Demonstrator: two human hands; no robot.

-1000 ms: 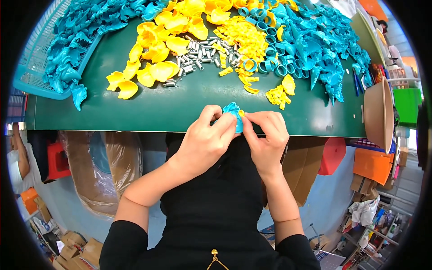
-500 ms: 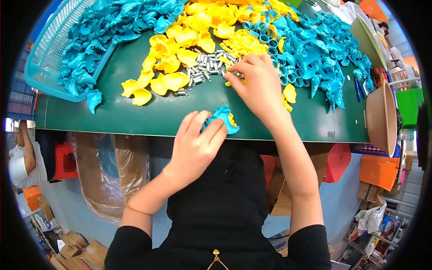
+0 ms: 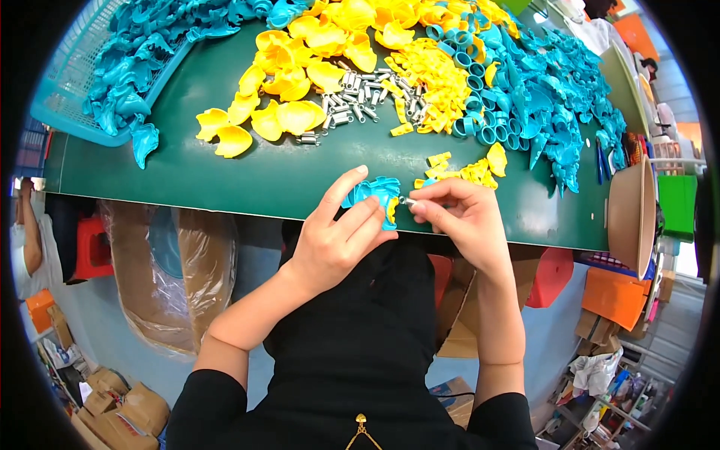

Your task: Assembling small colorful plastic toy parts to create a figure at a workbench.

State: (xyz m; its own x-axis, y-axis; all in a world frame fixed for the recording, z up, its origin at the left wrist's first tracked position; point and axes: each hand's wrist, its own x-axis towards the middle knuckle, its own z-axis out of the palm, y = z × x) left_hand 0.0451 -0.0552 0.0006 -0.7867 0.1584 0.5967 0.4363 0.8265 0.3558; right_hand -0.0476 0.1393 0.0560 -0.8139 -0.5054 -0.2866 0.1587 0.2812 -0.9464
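My left hand (image 3: 339, 229) holds a curved blue plastic shell piece (image 3: 381, 189) at the table's near edge; a small yellow part (image 3: 391, 210) shows on its right side. Between the thumb and fingers of my right hand (image 3: 465, 217) is a small metal spring (image 3: 406, 201), its end close to the blue piece. Whether the two touch I cannot tell. Farther off lies a pile of silvery springs (image 3: 358, 96), beside a heap of small yellow pieces (image 3: 431, 79). A smaller group of yellow pieces (image 3: 476, 172) lies just beyond my right hand.
Yellow shells (image 3: 289, 75) spread across the green table (image 3: 247, 180). A blue basket (image 3: 64, 112) of blue shells stands at left. Blue rings (image 3: 487, 135) and more blue shells (image 3: 551, 97) pile up at right, near pliers (image 3: 602, 161) and a tan basin (image 3: 631, 214).
My right hand has come back from the spring pile toward the near edge, now with a spring in its fingers. My left hand has stayed on the blue shell piece, which looks slightly turned.
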